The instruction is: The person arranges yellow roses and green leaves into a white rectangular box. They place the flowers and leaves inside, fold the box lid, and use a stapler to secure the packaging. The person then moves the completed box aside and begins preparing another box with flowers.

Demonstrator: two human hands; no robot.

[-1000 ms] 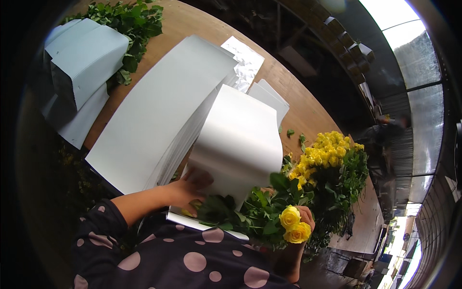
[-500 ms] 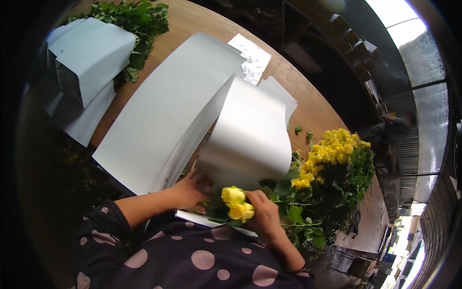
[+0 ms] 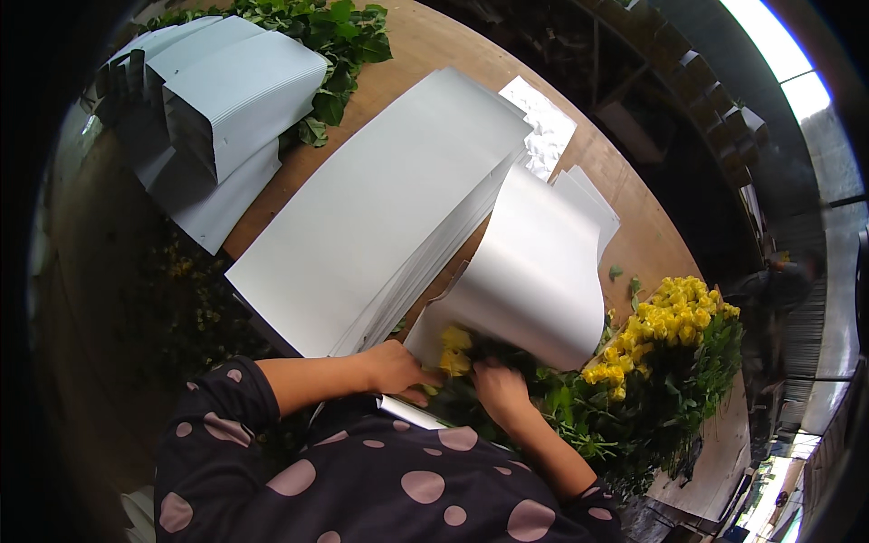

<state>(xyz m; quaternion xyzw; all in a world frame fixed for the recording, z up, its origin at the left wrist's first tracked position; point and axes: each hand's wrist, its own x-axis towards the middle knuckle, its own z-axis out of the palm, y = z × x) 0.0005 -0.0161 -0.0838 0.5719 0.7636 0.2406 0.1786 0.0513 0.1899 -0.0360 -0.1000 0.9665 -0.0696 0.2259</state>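
Two yellow roses (image 3: 455, 351) lie with their heads toward my left hand. My right hand (image 3: 501, 391) is closed around their leafy stems, just behind the heads. To the left, my left hand (image 3: 403, 371) reaches toward the roses with fingers and thumb apart. A small yellow-green bit shows at its fingertips. A large white sheet (image 3: 534, 258) curls up and over in front of both hands. Its fold hides part of the stems and leaves beneath.
A tall stack of white sheets (image 3: 380, 199) lies left of the curled one. At right rests a big heap of yellow roses (image 3: 670, 321) with dense leaves. White wrapped bundles (image 3: 235, 81) and greenery (image 3: 348, 41) sit at far left on the wooden table (image 3: 425, 45).
My right hand has moved the roses forward, closer to the curled sheet. My left hand has come nearer to them. The view has shifted, so the table things appear farther right.
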